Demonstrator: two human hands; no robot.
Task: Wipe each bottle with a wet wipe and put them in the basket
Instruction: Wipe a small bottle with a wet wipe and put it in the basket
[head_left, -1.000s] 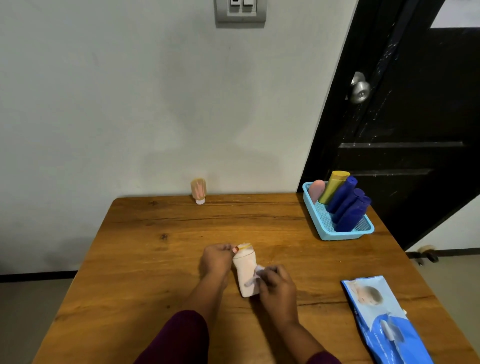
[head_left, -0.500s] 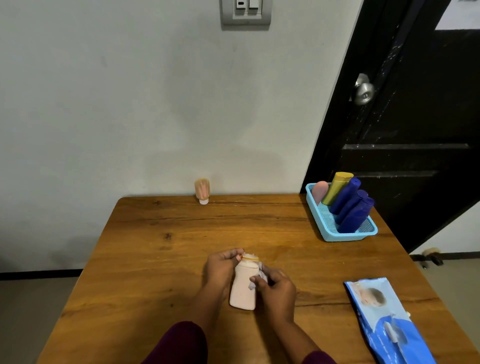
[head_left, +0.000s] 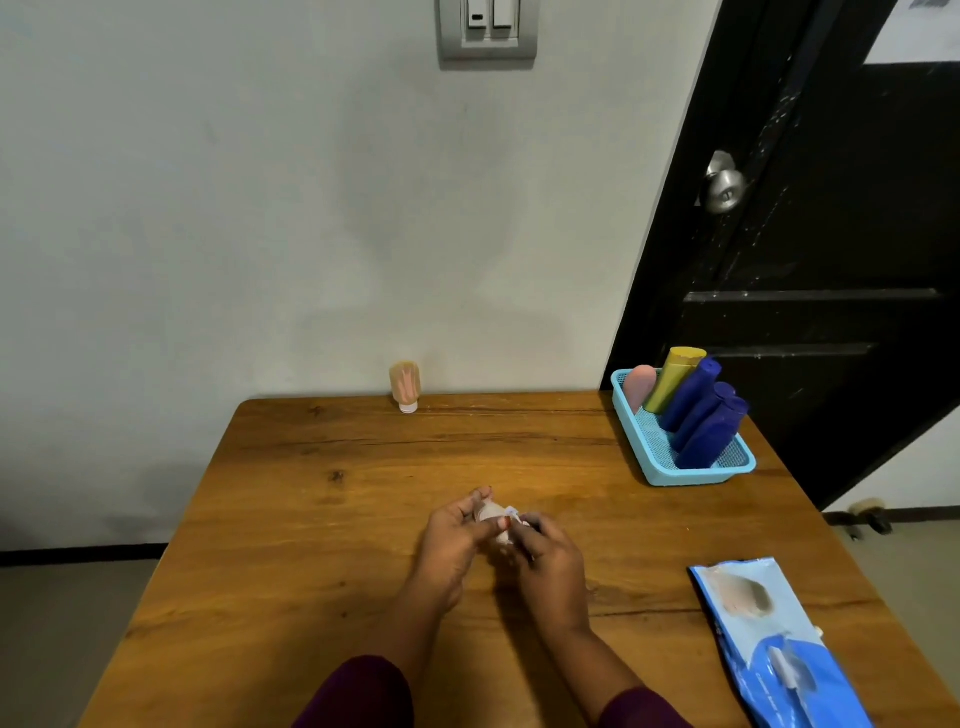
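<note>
Head view: pale bottle (head_left: 488, 513), middle of the table (head_left: 311, 519), held between both hands, mostly hidden. Left hand (head_left: 454, 538): fingers curled round its left side. Right hand (head_left: 551, 564): fingers pinching a white wipe (head_left: 511, 512) against it. Far right: blue basket (head_left: 693, 474) with pink bottle (head_left: 640, 387), yellow bottle (head_left: 672, 376), three blue bottles (head_left: 709, 431). Far edge: small upright bottle (head_left: 404, 384). Near right: wipes pack (head_left: 769, 639).

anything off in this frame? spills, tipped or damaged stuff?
Nothing spilled or damaged. The small peach bottle stands cap-down, alone at the far edge of the table; the bottles in the blue basket lean rather than stand upright. The left hand holds a pale bottle, the right hand a wet wipe against it.
</note>
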